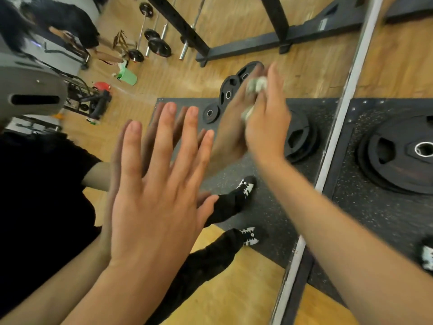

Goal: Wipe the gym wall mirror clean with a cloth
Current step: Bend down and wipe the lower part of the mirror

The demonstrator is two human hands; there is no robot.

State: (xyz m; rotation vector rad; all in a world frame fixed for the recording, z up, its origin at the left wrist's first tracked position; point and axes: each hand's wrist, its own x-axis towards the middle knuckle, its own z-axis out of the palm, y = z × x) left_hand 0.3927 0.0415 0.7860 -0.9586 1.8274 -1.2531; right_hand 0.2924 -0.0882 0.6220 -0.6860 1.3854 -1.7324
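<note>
The wall mirror (pixel 178 73) fills most of the view, its metal bottom edge (pixel 337 127) running diagonally at the right. My left hand (pixel 159 188) lies flat on the glass with fingers straight and spread, meeting its own reflection. Higher up, my right hand (pixel 267 123) presses a small crumpled whitish cloth (pixel 256 84) against the mirror; the cloth shows between the hand and its reflection. The hand is blurred, and its palm hides most of the cloth.
A black weight plate (pixel 398 153) lies on the dark rubber mat (pixel 375 219) at the mirror's foot. Reflected in the glass are a black rack frame (pixel 246 48), barbells (pixel 150 38), a green bucket (pixel 127 76) and my dark trousers and shoes (pixel 236 200).
</note>
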